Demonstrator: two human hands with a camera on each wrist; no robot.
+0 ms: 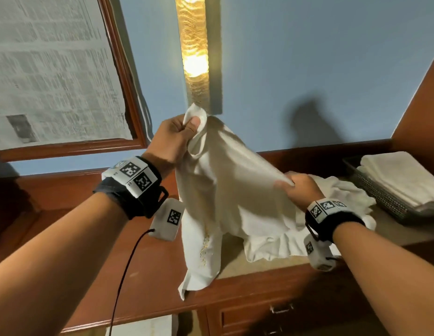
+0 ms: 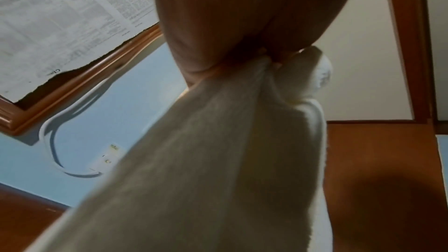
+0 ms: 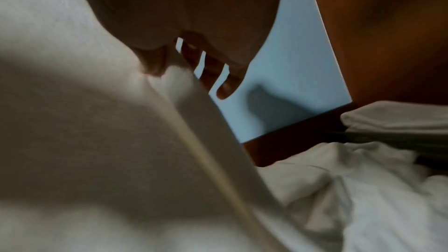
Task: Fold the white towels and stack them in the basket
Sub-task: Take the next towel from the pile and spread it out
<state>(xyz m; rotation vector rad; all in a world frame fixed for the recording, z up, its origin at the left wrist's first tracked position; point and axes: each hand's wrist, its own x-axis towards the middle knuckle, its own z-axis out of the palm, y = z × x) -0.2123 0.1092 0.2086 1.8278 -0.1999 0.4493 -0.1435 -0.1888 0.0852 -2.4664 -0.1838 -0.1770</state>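
blue wall behind; over brown wooden tabletop (image 1: 143, 258) left hand (image 1: 173, 137) & right hand (image 1: 299, 190) each pinched limp white cloth towel (image 1: 225, 190), spreading it. next: find corners, fold.

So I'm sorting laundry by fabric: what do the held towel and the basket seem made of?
Held towel: soft, matte, off-white cloth, probably cotton; it drapes and creases between both hands. Basket: dark woven mesh, wicker or plastic, I cannot tell which.

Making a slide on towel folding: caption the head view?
Left hand and right hand hold up a white towel beside the basket.
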